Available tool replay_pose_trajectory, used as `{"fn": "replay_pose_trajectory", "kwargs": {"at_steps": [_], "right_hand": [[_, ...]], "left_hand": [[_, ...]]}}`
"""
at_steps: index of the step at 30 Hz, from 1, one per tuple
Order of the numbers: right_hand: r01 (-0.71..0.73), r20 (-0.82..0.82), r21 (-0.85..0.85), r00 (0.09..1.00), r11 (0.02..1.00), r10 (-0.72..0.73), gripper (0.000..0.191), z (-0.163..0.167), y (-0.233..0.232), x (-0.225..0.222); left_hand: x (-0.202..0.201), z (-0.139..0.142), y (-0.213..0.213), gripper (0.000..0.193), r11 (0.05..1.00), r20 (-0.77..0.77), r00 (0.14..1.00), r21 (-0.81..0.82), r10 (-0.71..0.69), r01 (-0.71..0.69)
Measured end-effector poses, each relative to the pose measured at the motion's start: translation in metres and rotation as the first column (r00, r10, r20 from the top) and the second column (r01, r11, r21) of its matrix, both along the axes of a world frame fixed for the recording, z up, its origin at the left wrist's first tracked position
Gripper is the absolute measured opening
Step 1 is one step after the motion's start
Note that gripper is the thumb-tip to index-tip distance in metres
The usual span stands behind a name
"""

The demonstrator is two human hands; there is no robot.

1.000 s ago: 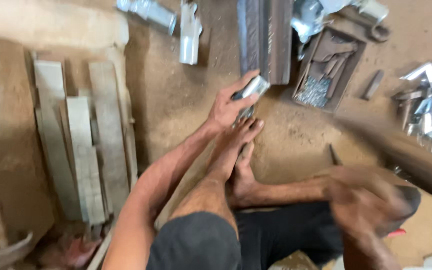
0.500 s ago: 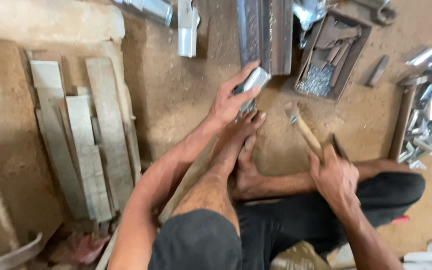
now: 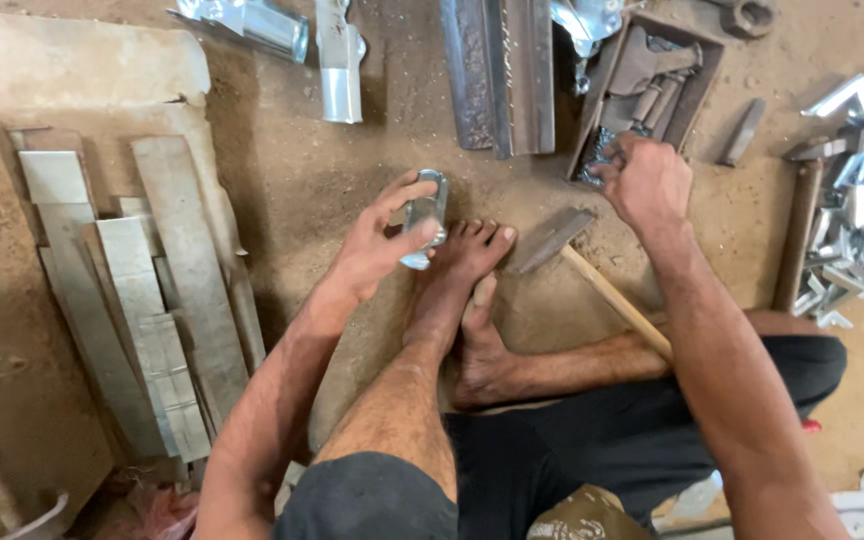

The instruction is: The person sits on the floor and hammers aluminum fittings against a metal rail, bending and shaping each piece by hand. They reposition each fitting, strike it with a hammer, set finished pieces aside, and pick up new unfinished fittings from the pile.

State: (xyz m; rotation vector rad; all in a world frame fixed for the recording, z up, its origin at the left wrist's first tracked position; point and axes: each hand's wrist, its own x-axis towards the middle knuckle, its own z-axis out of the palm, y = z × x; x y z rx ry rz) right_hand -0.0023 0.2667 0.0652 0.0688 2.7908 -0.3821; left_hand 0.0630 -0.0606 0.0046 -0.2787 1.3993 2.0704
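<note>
My left hand (image 3: 377, 245) holds a small bent metal bracket (image 3: 424, 215) upright on the dirt floor, just in front of my bare feet (image 3: 462, 290). My right hand (image 3: 647, 180) reaches into a dark tray of small metal parts (image 3: 682, 95), fingers closed over the pile at its near corner; whether it grips a piece is hidden. A hammer (image 3: 577, 265) with a wooden handle lies on the floor by my toes, its head beside my right foot.
Flat metal strips (image 3: 167, 290) lie stacked on cardboard at the left. Steel angle bars (image 3: 502, 70) and shiny channel pieces (image 3: 337, 60) lie at the top. A heap of small angle brackets (image 3: 857, 200) and a second wooden handle (image 3: 797, 235) are at the right.
My right hand has put the hammer down by my feet and moved up into the parts tray. My left hand keeps holding the bracket in the same spot.
</note>
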Motion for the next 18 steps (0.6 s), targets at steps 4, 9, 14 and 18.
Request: {"fn": "replay_pose_trajectory", "kwargs": {"at_steps": [4,9,14,18], "right_hand": [[-0.048,-0.063,-0.041,0.997,0.998,0.045,0.010,-0.002,0.004,0.004],[-0.063,-0.100,-0.065,0.993,0.996,0.057,0.019,0.000,0.006,0.009],[-0.109,-0.058,-0.024,0.992,0.994,0.107,0.011,-0.001,0.006,0.008],[-0.050,-0.097,-0.043,0.994,0.998,0.045,0.009,-0.007,0.018,0.012]], "left_hand": [[0.000,-0.006,0.007,0.097,0.999,-0.206,0.977,0.015,0.050,-0.048],[-0.006,-0.026,0.030,0.094,0.771,-0.354,0.925,-0.625,-0.135,-0.127],[-0.012,-0.042,0.039,0.061,0.639,-0.539,0.794,-0.723,-0.281,-0.265],[-0.013,-0.040,0.032,0.064,0.738,-0.577,0.768,-0.640,-0.278,-0.214]]}}
